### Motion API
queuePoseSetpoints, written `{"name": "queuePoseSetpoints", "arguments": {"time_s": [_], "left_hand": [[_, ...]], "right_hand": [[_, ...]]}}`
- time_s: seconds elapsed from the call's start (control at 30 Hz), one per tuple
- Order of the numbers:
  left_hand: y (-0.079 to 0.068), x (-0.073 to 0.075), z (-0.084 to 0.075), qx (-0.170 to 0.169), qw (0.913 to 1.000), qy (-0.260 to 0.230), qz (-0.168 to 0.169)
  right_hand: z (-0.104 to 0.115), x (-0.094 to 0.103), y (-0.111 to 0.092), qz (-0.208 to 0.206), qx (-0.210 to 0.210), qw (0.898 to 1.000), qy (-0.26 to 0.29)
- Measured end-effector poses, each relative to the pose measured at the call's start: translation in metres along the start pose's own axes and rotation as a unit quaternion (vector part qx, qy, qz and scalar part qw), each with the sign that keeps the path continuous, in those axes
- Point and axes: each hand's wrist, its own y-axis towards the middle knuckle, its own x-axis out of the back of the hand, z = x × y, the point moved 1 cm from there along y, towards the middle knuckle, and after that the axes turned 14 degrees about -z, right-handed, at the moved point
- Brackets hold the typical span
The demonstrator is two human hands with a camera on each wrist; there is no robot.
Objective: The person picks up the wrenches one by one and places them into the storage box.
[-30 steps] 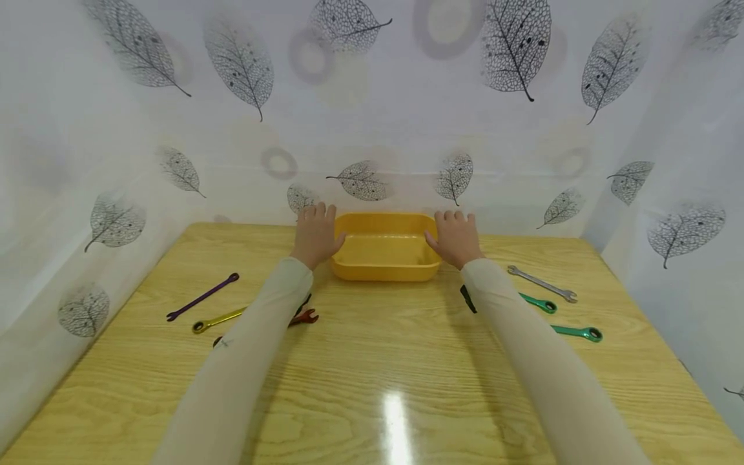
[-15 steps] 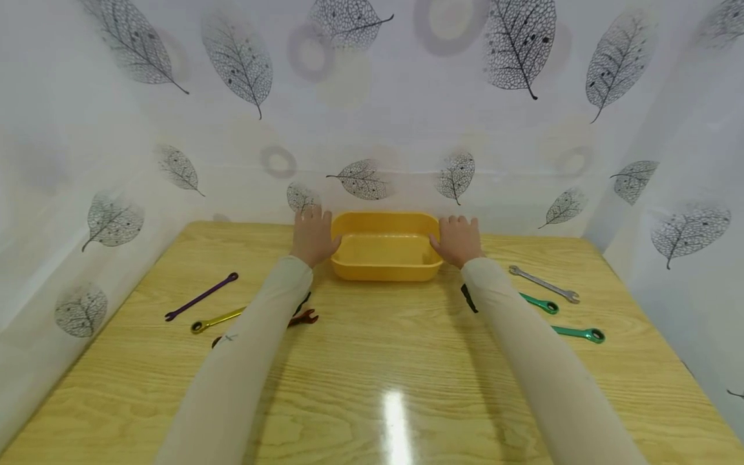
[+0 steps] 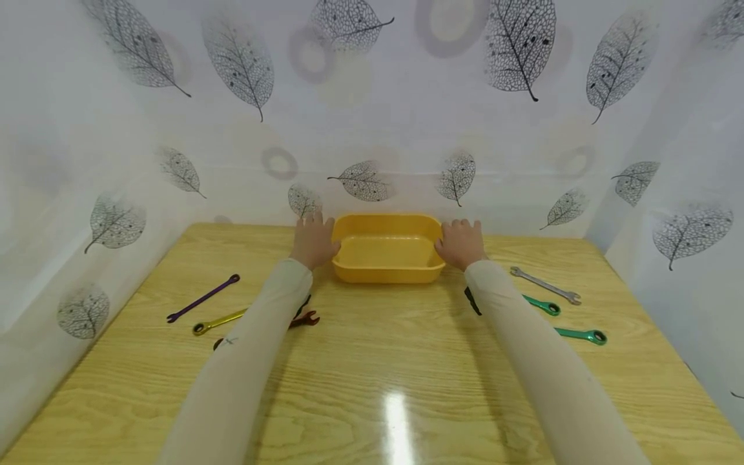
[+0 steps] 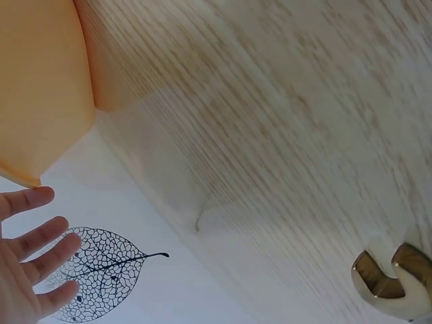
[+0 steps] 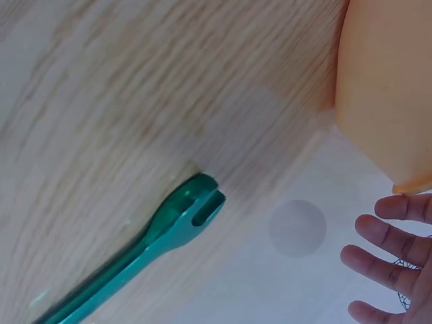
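A yellow plastic basin (image 3: 386, 276) sits at the back middle of the wooden table, with nothing in it. My left hand (image 3: 314, 240) is at its left end, fingers extended, thumb by the rim. At the right end is my right hand (image 3: 461, 243), also with extended fingers, its thumb beside the rim. In the left wrist view the fingers (image 4: 52, 260) are spread, one fingertip right at the rim of the basin (image 4: 40, 67). The right wrist view likewise has spread fingers (image 5: 378, 266), the uppermost fingertip close under the basin's rim (image 5: 412, 185).
Left lie a purple wrench (image 3: 203, 298), a yellow wrench (image 3: 223, 319) and a red wrench (image 3: 305, 320) partly under my sleeve. Two green wrenches (image 3: 542, 305) and a silver wrench (image 3: 546, 284) lie right, the green ones partly hidden by my arm. A leaf-patterned curtain (image 3: 372, 129) borders the table.
Both hands have eased outward from the basin's ends, the right one more. The thumbs overlap the basin less than a second ago. The basin and wrenches stay in place.
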Motion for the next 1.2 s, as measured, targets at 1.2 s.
{"name": "queuePoseSetpoints", "arguments": {"time_s": [1.2], "left_hand": [[-0.020, -0.005, -0.013, 0.013, 0.9965, -0.082, -0.010]], "right_hand": [[0.000, 0.016, -0.033, -0.017, -0.001, 0.999, 0.031]]}}
